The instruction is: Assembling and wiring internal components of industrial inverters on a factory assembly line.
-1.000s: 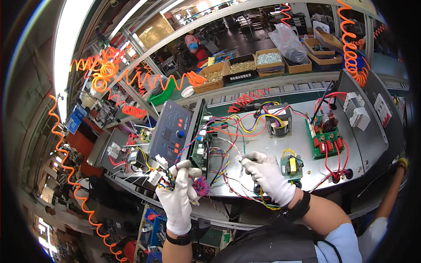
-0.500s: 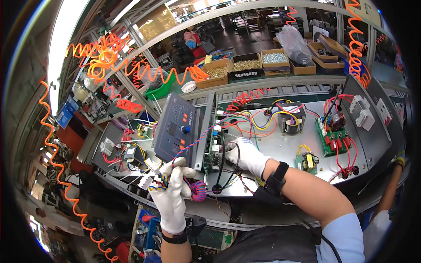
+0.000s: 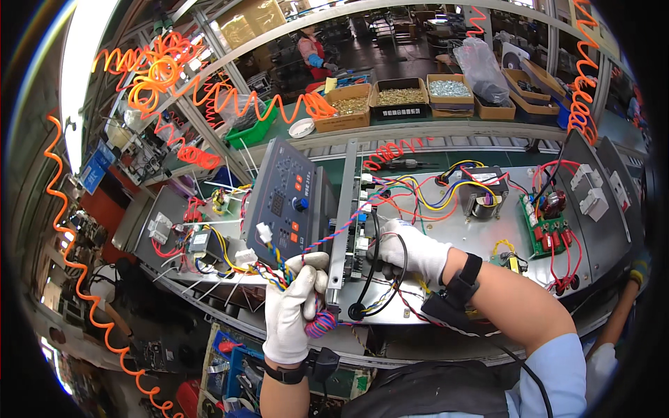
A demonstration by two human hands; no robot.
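My left hand (image 3: 291, 306), in a white glove, is closed around a bundle of coloured wires (image 3: 277, 275) with white plug connectors (image 3: 264, 233) on their ends. Below its fingers hangs a coil of red and blue twisted wire (image 3: 321, 323). Behind it a dark control panel (image 3: 282, 198) with a blue knob stands tilted. My right hand (image 3: 412, 252), gloved too, has its fingers curled in beside an upright circuit board (image 3: 359, 240). A looped black cable (image 3: 403, 268) passes in front of those fingertips, so what they grip is hidden.
A metal chassis plate (image 3: 446, 240) carries a transformer (image 3: 484, 191) and a green board (image 3: 540, 226). Another wired unit (image 3: 198, 240) lies to the left. Boxes of screws (image 3: 398, 101) line the back shelf. Orange coiled hoses (image 3: 97, 279) hang at left. A co-worker's arm (image 3: 620, 306) shows at far right.
My left hand has turned, and the white connectors it holds have swung from its lower left to upright in front of the panel. My right hand stays at the circuit board. The view has shifted slightly.
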